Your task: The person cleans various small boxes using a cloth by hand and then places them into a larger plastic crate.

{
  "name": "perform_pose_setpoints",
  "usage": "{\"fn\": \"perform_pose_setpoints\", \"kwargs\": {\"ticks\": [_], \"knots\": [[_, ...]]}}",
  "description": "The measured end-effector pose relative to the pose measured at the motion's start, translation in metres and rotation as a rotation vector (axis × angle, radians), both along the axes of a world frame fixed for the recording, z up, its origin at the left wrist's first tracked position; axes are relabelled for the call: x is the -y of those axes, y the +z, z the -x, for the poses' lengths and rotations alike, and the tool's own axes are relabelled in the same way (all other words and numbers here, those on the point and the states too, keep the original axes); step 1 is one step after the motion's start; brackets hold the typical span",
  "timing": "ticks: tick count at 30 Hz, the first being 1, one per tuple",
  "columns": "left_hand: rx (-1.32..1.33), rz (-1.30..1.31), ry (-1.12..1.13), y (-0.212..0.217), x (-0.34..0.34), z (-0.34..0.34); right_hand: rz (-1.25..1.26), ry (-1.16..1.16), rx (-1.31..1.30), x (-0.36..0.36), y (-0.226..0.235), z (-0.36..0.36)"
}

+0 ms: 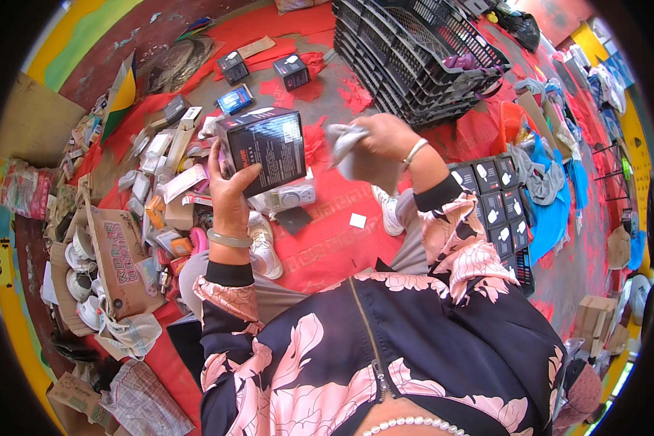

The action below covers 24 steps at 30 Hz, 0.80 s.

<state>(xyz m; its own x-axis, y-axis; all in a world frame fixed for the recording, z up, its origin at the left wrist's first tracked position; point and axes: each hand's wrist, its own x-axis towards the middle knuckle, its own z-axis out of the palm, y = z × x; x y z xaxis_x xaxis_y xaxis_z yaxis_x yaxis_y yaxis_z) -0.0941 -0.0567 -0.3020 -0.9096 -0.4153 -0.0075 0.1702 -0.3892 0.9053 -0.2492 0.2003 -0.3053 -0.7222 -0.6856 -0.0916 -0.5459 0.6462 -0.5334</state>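
Note:
My left hand (231,178) grips a black printed box (276,149) by its near left side, thumb on the front face. The box is held up and slightly tilted over the floor. To its right, my right hand (389,139) is closed around a crumpled grey cloth (350,149), apart from the box. Just below the box lies a white device with a round dial (294,196), partly covered by it. A flat dark piece (293,220) and a small white square of paper (357,220) rest on the red floor covering.
Black plastic crates (414,65) are stacked at the far right. Boxes in rows (493,196) stand by my right knee. Small packages (156,156) heap at left beside an open carton (120,254). Two dark boxes and a blue box (235,99) sit ahead. Blue plastic (552,218) lies right.

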Motion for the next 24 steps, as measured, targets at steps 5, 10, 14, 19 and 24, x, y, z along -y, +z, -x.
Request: {"fn": "perform_pose_setpoints", "kwargs": {"ticks": [5,10,14,19,24], "knots": [[-0.034,0.748,0.217,-0.013,0.003,0.006,1.197,-0.369,0.481,0.005,0.014,-0.002],[0.024,1.323,0.239,-0.013,-0.025,0.006,0.678,-0.046,-0.066,0.035,0.035,-0.05],[-0.117,1.415,0.035,-0.013,-0.031,0.004,0.263,0.344,-0.66,0.08,0.029,-0.087],[0.021,1.607,-0.066,-0.004,-0.032,0.008,0.313,0.201,-0.598,0.087,0.023,-0.079],[0.014,1.399,0.036,-0.013,-0.036,0.006,0.458,-0.177,-0.476,0.08,-0.012,-0.041]]}}
